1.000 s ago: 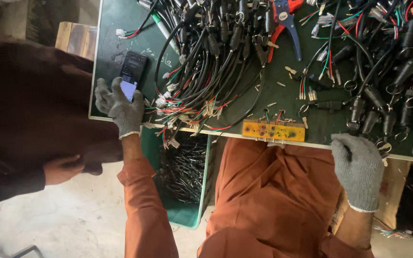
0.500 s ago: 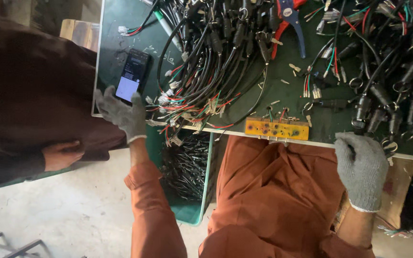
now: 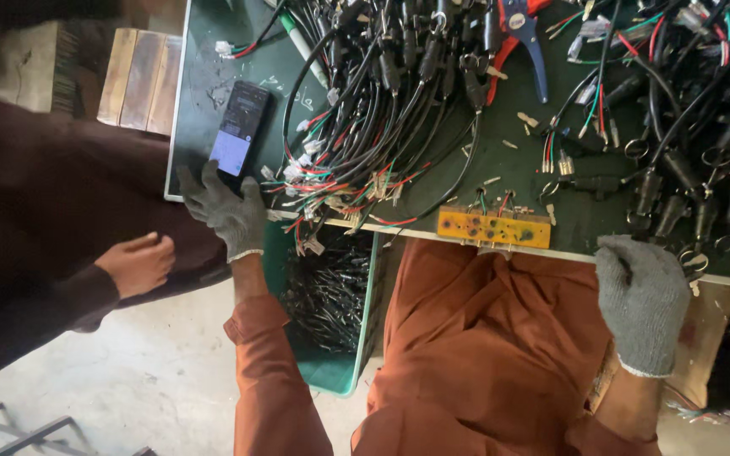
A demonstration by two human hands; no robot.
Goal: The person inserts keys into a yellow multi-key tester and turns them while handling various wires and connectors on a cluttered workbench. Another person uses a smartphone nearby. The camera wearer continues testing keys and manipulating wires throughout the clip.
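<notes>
Left hand point(image 3: 223, 211), gloved, fingers spread flat at the bench point(image 3: 213, 101) edge, fingertips touching the phone point(image 3: 241, 128). Right hand point(image 3: 640, 295) curled loosely over the near edge, gripping nothing visible. Wire bundles point(image 3: 382, 127) heaped unsorted; yellow block point(image 3: 493, 227) between hands; strippers point(image 3: 517, 34) untouched.

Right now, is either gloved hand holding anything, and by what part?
Nothing is clearly held. The left hand rests fingers on the table edge just below the phone. The right hand is curled at the edge; any contents are hidden.
</notes>
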